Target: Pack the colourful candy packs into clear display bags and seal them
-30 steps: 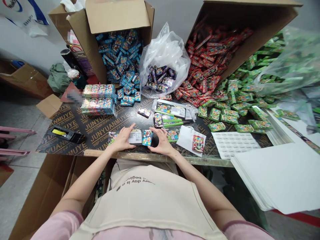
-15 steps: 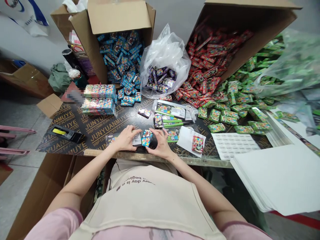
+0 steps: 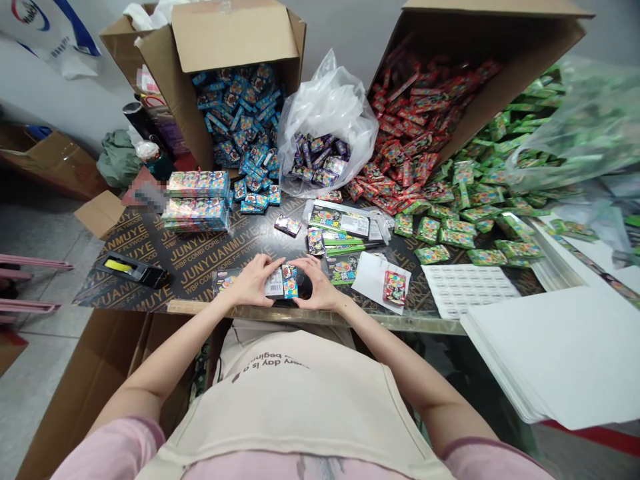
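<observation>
While the left hand (image 3: 251, 283) and right hand (image 3: 316, 288) pinch it, the blue packet (image 3: 289, 281) lies lengthwise front-to-back.

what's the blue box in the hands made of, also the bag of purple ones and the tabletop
Small blue box: glossy printed card, likely; crisp edges.
Bag: thin clear plastic film, crinkled, shiny.
Tabletop: dark film-faced plywood; "plywood" is printed on it.
</observation>
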The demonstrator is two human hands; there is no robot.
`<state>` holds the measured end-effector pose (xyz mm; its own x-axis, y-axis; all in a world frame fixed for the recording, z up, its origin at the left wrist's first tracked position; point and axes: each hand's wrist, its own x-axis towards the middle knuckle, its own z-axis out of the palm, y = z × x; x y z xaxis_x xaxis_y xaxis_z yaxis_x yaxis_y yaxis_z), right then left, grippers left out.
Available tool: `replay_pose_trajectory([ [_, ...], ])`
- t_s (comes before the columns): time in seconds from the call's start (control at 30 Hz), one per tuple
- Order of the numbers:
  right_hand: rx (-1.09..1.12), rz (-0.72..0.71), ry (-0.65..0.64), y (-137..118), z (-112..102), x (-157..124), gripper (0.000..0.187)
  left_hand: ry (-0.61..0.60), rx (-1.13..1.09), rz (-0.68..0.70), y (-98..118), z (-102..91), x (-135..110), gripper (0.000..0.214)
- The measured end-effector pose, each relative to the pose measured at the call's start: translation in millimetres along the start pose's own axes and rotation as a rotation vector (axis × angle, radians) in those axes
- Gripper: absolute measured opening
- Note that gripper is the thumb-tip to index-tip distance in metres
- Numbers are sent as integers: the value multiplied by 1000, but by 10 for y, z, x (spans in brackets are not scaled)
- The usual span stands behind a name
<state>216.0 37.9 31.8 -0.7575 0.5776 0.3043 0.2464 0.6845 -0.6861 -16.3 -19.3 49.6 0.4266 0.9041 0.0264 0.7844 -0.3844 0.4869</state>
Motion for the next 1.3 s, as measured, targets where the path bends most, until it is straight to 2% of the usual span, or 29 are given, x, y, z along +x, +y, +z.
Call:
replay_pose_trajectory([
  [0.1, -20, -8, -10, 14, 20, -4, 89, 18, -27, 5, 9, -28, 12, 113],
  [0.2, -55, 50, 70, -26, 72, -63, 92, 113, -84, -44, -10, -71, 19, 116],
  [0.33, -86, 24, -26, -68, 87, -89, 77, 160, -120, -79, -26, -66, 22, 117],
  [0.37, -109, 36, -12, -43, 68, -65, 73, 159, -115, -81, -23, -50, 25, 117],
  [0.43, -188, 158, 166, 65, -1, 16, 71, 173, -95, -94, -10, -4, 37, 115],
  [0.5, -298, 345, 385, 231, -91, 118, 78, 203, -72, -117, 5, 49, 55, 113],
  [0.53, -356, 425, 435, 318, -133, 165, 83, 214, -61, -124, 12, 74, 64, 112],
  [0.6, -450, 523, 388, 465, -196, 235, 83, 221, -48, -126, 20, 116, 81, 112],
  [0.7, -471, 513, 219, 567, -220, 253, 73, 229, -42, -141, 6, 133, 81, 114],
  [0.87, -254, 161, -101, 544, -170, 112, 72, 283, -64, -222, -77, 55, 12, 118],
  [0.93, -226, 118, -164, 519, -144, 38, 67, 275, -70, -231, -112, 27, -22, 118],
  [1.03, -298, 226, -43, 455, -74, -54, 64, 286, -35, -237, -154, 11, -64, 118],
  [1.13, -407, 362, 75, 354, 38, -100, 85, 301, 42, -232, -174, 17, -77, 116],
  [1.17, -427, 383, 92, 318, 70, -102, 86, 294, 72, -222, -174, 20, -74, 115],
  [1.3, -388, 335, 225, 184, 88, -63, 79, 248, 169, -168, -141, 32, -38, 112],
])
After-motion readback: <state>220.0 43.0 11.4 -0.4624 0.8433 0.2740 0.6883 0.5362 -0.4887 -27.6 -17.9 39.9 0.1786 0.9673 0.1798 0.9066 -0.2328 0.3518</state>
